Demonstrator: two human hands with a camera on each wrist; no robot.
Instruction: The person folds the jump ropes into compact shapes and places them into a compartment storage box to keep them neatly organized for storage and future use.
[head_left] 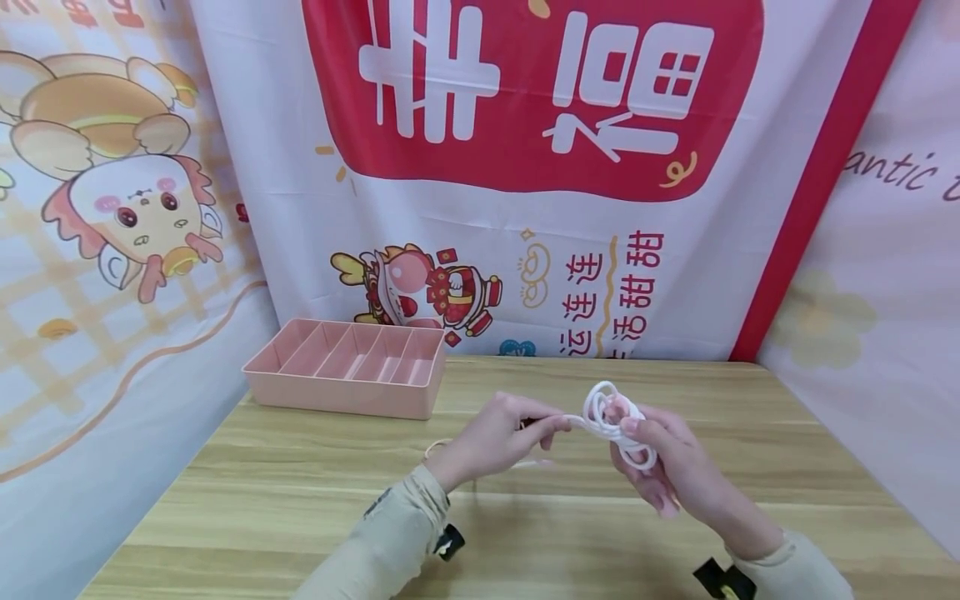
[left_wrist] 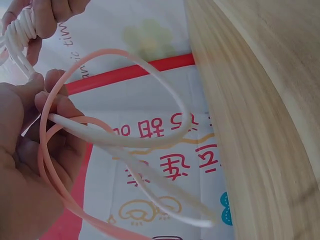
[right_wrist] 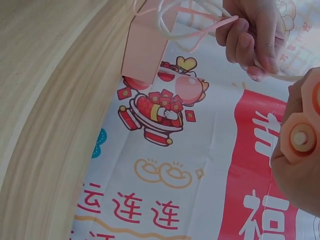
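A white-and-pink cord [head_left: 597, 408] stretches between my two hands above the wooden table. My right hand [head_left: 678, 462] grips the cord's coiled part together with two pink handle-like pieces [right_wrist: 303, 139], whose round ends have orange rings. To its left, my left hand [head_left: 491, 437] pinches the strand that leads out of the coil. From the left hand, loose loops of cord, part pink and part white, hang free in the left wrist view. The right palm is hidden behind the coil in the head view.
A pink box [head_left: 341, 398] with several narrow compartments stands at the table's back left corner. The wooden table [head_left: 225, 500] ends against a printed cloth [head_left: 450, 217] at the back, with more cloth on both sides.
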